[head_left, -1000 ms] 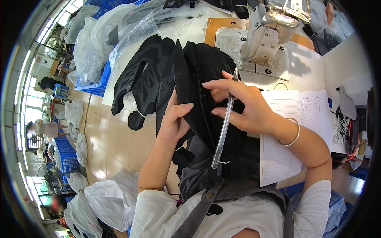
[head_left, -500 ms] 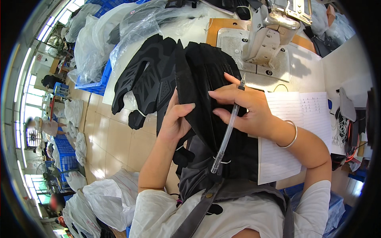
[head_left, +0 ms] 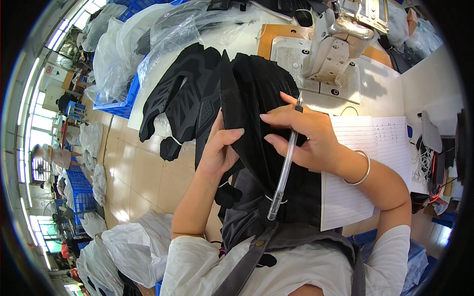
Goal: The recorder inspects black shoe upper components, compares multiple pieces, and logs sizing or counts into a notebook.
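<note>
1. Left hand [head_left: 220, 152]: clamped on the black fabric stack [head_left: 249, 93], thumb on the side facing the wearer, other fingers behind it.
2. Right hand [head_left: 317, 132]: grasping a clear-barrelled pen [head_left: 284, 176], which runs slantwise between thumb and index finger. Index and thumb tips are apart, at the fabric layers; can't tell how firmly they press.
3. Fabric stack: held up at the bench's [head_left: 377, 91] near edge, between both hands, layers partly fanned, lower part in front of the wearer's grey apron [head_left: 242, 229].
4. Black patterned pieces [head_left: 180, 111]: just left of the stack, over the bench's near left corner. White tie [head_left: 175, 141] round one end.
5. Lined notebook [head_left: 348, 195]: open, right of the stack, overhanging the near edge, partly under the right forearm. Handwriting on its right page.
6. Sewing machine [head_left: 332, 54]: on the bench, beyond the right hand, toward the far edge.
7. Clear plastic bags [head_left: 170, 29]: along the bench's far left corner. Blue crate [head_left: 123, 106] just beside the left edge.
</note>
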Tool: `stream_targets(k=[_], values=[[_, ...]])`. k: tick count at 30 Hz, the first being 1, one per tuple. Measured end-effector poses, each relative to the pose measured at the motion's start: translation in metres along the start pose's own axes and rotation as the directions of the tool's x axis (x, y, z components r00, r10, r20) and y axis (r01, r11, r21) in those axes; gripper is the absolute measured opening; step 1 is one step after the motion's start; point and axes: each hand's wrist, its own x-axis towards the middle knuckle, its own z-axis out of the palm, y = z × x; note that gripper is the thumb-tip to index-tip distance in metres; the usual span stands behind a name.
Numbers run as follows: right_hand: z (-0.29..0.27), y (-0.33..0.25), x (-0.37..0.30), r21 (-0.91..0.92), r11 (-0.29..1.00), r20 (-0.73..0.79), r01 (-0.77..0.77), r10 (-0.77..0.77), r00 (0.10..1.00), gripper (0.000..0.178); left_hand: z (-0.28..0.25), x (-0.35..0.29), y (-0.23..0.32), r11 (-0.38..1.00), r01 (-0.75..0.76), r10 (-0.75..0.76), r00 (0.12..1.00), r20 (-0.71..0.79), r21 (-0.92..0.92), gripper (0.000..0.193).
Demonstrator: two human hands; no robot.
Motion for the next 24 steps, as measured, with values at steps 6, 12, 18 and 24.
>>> stream_targets(k=[6, 12, 18, 24], values=[[-0.002, -0.003, 0.001, -0.051, 0.999, -0.017, -0.016, 0.015, 1.0, 0.029, 0.003, 0.001, -0.001, 1.0, 0.006, -0.006, 1.0, -0.019, 0.017, 0.069], [-0.005, -0.012, 0.002, -0.023, 0.986, 0.073, -0.166, 0.168, 0.983, 0.035, -0.002, 0.0, 0.0, 0.999, 0.019, -0.018, 1.0, -0.016, 0.035, 0.07], [-0.014, -0.017, 0.014, -0.034, 0.999, 0.193, -0.006, 0.013, 0.981, 0.039, 0.0, 0.003, -0.006, 0.987, -0.086, 0.077, 0.995, 0.068, 0.135, 0.086], [-0.018, -0.009, 0.017, 0.279, 0.96, -0.095, -0.011, 0.039, 0.995, 0.027, 0.005, 0.005, -0.004, 0.979, -0.115, 0.103, 0.992, 0.078, 0.17, 0.089]])
